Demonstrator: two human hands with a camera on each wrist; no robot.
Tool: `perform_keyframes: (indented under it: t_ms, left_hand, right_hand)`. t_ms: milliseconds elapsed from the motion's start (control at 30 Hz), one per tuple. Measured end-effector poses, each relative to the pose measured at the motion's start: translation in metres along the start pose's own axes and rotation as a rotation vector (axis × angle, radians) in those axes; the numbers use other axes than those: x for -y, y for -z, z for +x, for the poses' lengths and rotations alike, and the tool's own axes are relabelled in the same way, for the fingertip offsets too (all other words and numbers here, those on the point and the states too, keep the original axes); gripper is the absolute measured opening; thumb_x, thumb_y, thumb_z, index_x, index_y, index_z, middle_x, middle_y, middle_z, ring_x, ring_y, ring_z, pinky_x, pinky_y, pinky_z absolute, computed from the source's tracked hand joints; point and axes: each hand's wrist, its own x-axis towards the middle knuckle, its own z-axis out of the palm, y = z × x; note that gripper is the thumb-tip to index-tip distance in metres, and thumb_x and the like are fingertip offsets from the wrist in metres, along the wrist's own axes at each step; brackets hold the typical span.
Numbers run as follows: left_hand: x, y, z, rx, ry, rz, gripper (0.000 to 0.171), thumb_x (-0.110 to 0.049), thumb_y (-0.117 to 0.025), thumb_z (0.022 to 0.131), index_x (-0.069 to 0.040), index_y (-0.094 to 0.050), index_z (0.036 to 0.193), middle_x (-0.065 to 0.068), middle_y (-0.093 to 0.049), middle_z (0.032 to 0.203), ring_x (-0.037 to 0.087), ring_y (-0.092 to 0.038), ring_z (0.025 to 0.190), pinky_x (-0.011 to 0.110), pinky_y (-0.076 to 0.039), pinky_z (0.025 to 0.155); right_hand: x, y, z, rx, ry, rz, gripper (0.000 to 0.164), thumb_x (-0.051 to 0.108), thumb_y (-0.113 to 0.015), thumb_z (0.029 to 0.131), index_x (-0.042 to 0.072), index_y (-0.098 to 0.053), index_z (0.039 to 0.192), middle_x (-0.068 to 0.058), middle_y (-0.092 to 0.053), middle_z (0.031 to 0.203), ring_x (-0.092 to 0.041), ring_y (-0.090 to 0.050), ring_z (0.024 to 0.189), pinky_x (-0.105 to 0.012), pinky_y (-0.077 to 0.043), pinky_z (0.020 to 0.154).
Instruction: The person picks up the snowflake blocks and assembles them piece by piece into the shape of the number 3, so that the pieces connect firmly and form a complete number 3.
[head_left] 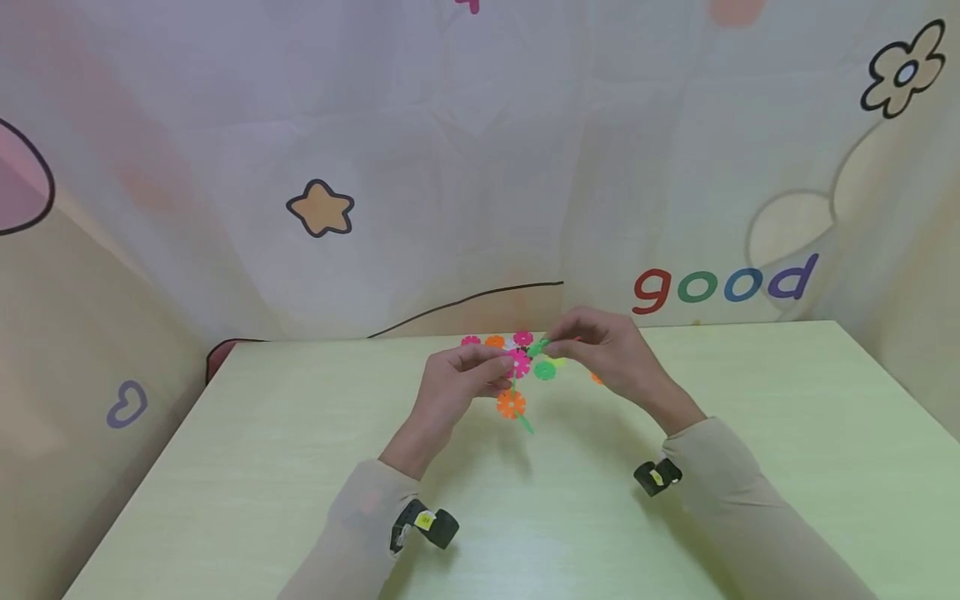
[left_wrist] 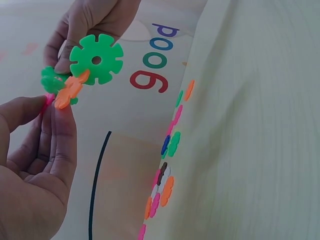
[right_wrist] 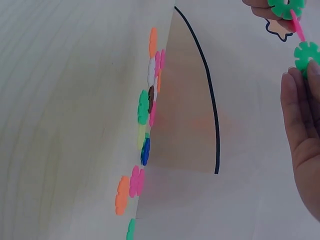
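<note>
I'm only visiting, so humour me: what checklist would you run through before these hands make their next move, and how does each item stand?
1. Left hand has a grip on the pink disc: ok.
2. Right hand pinches the upper green disc: ok.
3. Orange disc and lower green disc hang together below the left hand, clear of the fingers: ok.
4. Upper green disc fully slotted onto its neighbour: cannot tell; the fingers partly hide the joint.
5. More discs ready on the table: ok; they lie beyond the hands, seemingly within reach.
</note>
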Motion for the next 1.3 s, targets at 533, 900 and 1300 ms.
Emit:
perform_keyframes:
  t_ms: [533, 900, 1300]
  left_hand:
    - [-0.001, 0.000, 0.000, 0.010, -0.013, 0.019, 0.019, -0.014, -0.080, 0.096, 0.001, -0.078, 0.108, 0.008, -0.077, 0.090, 0.020, -0.074, 0.081, 0.036, -0.064, 0.085]
    - [0.002, 0.000, 0.002, 0.013, -0.011, -0.004, 0.017, -0.009, -0.080, 0.096, 0.005, -0.077, 0.106, 0.009, -0.075, 0.089, 0.018, -0.073, 0.077, 0.034, -0.064, 0.082]
    - [0.000, 0.000, 0.000, 0.038, -0.016, -0.033, 0.015, -0.010, -0.078, 0.098, 0.002, -0.077, 0.107, 0.011, -0.075, 0.093, 0.020, -0.074, 0.079, 0.038, -0.064, 0.087]
  right_hand:
    - [0.003, -0.007, -0.001, -0.018, 0.056, -0.056, 0.012, -0.002, -0.082, 0.092, 0.008, -0.080, 0.099, -0.001, -0.075, 0.094, -0.024, -0.074, 0.087, -0.029, -0.060, 0.081]
    - [0.004, -0.020, -0.004, -0.075, 0.101, -0.006, 0.014, -0.008, -0.081, 0.089, 0.006, -0.081, 0.094, -0.009, -0.077, 0.093, -0.019, -0.074, 0.084, -0.027, -0.061, 0.080]
    - [0.004, -0.017, -0.003, -0.052, 0.096, -0.014, 0.014, -0.007, -0.080, 0.090, 0.006, -0.081, 0.097, -0.007, -0.077, 0.096, -0.018, -0.073, 0.087, -0.028, -0.061, 0.084]
